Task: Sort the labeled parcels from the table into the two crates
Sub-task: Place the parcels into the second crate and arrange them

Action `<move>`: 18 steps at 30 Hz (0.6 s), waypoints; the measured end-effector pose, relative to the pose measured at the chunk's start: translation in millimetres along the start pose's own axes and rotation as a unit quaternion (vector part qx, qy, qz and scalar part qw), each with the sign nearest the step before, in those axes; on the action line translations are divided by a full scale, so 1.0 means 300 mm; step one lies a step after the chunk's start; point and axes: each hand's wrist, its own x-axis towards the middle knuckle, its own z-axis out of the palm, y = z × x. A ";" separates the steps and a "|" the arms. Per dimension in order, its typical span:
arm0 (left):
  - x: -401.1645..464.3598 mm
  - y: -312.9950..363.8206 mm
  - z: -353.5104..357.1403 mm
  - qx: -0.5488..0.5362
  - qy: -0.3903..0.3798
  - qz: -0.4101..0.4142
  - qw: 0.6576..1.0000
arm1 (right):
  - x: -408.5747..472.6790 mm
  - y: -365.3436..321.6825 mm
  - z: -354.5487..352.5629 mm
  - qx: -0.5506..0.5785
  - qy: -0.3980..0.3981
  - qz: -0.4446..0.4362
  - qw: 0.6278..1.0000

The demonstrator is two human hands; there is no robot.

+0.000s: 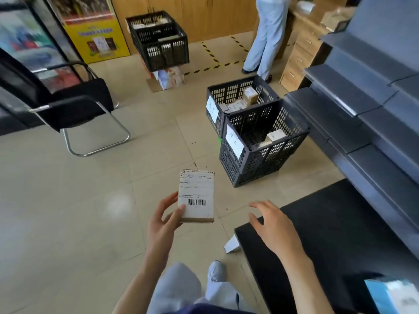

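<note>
My left hand [164, 220] grips a small cardboard parcel [196, 196] by its lower left edge, label and barcode facing up, above the floor. My right hand [271, 223] hovers open and empty over the near corner of the black table [335, 223]. Two black crates stand on the floor ahead to the right, each with a white paper label on its left wall. The near crate [263, 152] holds a couple of parcels. Behind it, the far crate [229, 91] holds several parcels. A blue-and-white parcel [394, 295] lies on the table at the bottom right.
A black chair [68, 103] stands at the left. A third black crate [158, 39] sits on boxes at the back. A person in light clothes [267, 35] stands by a wooden counter. Grey shelving [362, 98] runs along the right. A white card [232, 244] lies by the table's corner.
</note>
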 end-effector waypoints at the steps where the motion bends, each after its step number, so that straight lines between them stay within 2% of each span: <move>1: 0.049 0.012 0.001 -0.001 -0.002 -0.001 1.000 | 0.040 -0.010 -0.002 0.001 -0.001 0.005 1.000; 8: 0.456 0.080 0.002 -0.013 -0.019 -0.016 1.000 | 0.367 -0.092 0.034 0.000 -0.018 0.049 0.999; 13: 0.793 0.142 0.016 -0.015 -0.083 -0.022 0.996 | 0.588 -0.181 0.049 -0.023 -0.026 0.083 0.996; 18: 1.070 0.217 0.073 0.010 -0.142 -0.036 0.989 | 0.768 -0.244 0.034 -0.020 0.010 0.116 0.993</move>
